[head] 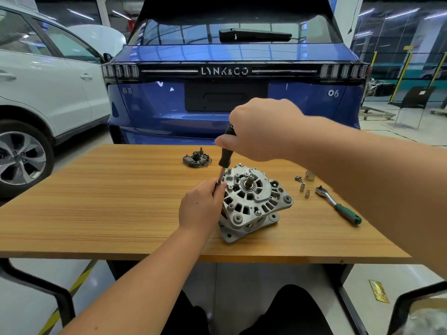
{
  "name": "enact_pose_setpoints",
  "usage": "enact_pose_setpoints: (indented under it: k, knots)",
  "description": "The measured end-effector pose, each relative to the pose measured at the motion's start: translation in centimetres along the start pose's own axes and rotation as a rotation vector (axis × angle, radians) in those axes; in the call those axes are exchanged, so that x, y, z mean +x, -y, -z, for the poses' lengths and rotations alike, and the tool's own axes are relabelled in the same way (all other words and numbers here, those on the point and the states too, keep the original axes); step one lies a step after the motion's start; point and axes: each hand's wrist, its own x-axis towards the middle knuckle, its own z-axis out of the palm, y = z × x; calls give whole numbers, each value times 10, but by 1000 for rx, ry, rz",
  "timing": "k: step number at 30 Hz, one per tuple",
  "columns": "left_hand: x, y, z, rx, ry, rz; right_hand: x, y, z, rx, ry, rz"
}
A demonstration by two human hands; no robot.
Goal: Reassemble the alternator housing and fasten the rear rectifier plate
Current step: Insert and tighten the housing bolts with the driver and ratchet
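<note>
Alternator housing (251,199) sits near the middle of our wooden table (96,201), just right of our left hand (200,209) and below our right hand (261,131). Our right hand wraps its curled fingers round the black handle of a nut driver (225,158), which stands tilted with its metal shaft coming down to the housing's upper left edge. Our left hand pinches the lower end of that shaft between thumb and fingertips, right against the housing's rim.

We see a cast, silver-grey body with slotted vents ringed round a central bearing and a short shaft stub, mounting ears with holes at its edges, and a second flanged half beneath it resting on the table.

Farther back on the table, apart from the housing, lies the dark rectifier plate (197,159). To the right we see a ratchet (338,205) with a green grip, and near its head several small sockets (304,188) and a bolt. Beyond the table stands a blue car (229,88), with a white car (48,81) at the left.
</note>
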Motion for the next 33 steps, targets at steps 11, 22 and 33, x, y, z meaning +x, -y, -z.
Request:
enact_pose_setpoints:
  k: [11, 22, 33]
  knots:
    - [0, -2, 1, -10, 11, 20, 1, 0, -3, 94, -31, -117]
    - [-1, -3, 1, -15, -7, 9, -2, 7, -15, 176, -84, -233]
    - [-2, -1, -1, -33, -20, 39, -5, -1, -4, 74, -16, -48]
